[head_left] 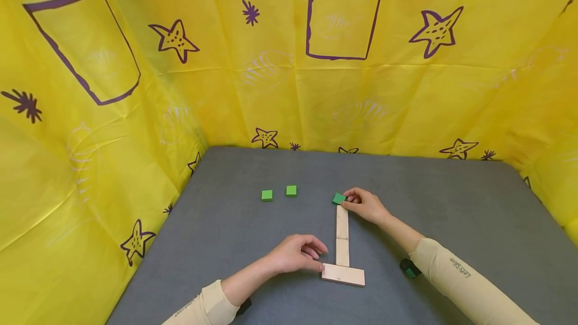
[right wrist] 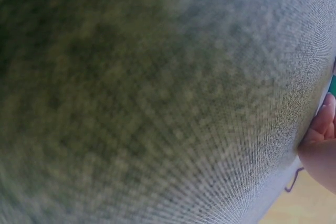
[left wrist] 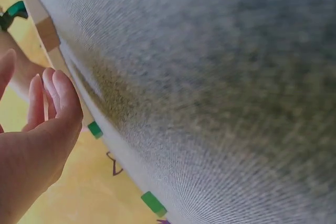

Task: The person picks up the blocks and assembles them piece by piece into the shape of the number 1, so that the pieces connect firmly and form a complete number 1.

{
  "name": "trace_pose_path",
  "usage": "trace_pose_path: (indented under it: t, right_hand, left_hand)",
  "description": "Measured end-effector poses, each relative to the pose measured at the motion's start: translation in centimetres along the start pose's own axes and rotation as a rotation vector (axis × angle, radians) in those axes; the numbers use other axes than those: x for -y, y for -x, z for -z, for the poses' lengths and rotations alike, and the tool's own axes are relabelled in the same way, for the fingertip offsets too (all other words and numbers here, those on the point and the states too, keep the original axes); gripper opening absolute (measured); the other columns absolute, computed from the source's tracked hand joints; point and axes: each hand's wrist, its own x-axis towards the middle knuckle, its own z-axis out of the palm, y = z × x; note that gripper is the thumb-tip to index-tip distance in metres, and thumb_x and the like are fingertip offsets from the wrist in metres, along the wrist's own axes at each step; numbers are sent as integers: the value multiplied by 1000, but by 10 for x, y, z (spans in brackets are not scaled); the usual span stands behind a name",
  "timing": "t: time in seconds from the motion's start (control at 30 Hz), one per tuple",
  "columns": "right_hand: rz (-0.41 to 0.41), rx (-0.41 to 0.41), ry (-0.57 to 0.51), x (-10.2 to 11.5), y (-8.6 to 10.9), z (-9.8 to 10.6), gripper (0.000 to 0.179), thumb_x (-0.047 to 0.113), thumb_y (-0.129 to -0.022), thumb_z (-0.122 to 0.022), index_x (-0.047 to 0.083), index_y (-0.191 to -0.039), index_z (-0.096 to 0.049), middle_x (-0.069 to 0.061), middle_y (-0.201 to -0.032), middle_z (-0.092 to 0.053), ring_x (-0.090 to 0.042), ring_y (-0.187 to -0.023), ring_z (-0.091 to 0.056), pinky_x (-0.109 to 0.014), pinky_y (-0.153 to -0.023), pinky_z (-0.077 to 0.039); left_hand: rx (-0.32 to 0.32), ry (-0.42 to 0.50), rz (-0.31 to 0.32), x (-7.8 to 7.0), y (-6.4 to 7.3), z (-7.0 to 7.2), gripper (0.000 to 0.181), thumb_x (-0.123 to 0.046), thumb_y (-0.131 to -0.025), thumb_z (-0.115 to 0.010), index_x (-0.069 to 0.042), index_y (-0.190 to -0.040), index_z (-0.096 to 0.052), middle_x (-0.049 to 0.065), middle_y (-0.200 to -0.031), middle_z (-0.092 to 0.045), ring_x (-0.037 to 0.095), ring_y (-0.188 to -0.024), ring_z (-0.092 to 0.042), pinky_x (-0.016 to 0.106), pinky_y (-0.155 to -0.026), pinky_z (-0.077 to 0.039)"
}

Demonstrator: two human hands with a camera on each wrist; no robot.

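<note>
Grey table (head_left: 217, 245) beneath two light-green blocks (head_left: 267, 195) and three wooden planks (head_left: 343, 275)

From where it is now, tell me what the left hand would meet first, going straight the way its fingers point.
Probably the nearer lengthwise plank; height is unclear, so the left hand might pass above it.

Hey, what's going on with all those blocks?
A person is handling blocks on a grey table. Their right hand holds a darker green block at the far end of a row of two pale wooden blocks. A third wooden block lies across the near end, like an upside-down T. The left hand's thumb is right by its left end. Two lighter green blocks sit off to the left, with neither hand on them.
</note>
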Motion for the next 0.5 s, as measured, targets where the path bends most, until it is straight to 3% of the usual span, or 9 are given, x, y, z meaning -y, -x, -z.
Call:
trace_pose_path:
  t: [0.5]
  right_hand:
    - [8, 4, -3, 0, 1, -1, 30, 23, -89, -71, 3, -110, -65, -3, -90, -60, -17, -79, -51, -31, -69, -41]
  left_hand:
    - [-130, 130, -30, -6, -8, 16, 34, -12, -80, -80, -5, -112, -69, 14, -110, -68, 14, -90, -63, 26, -77, -49]
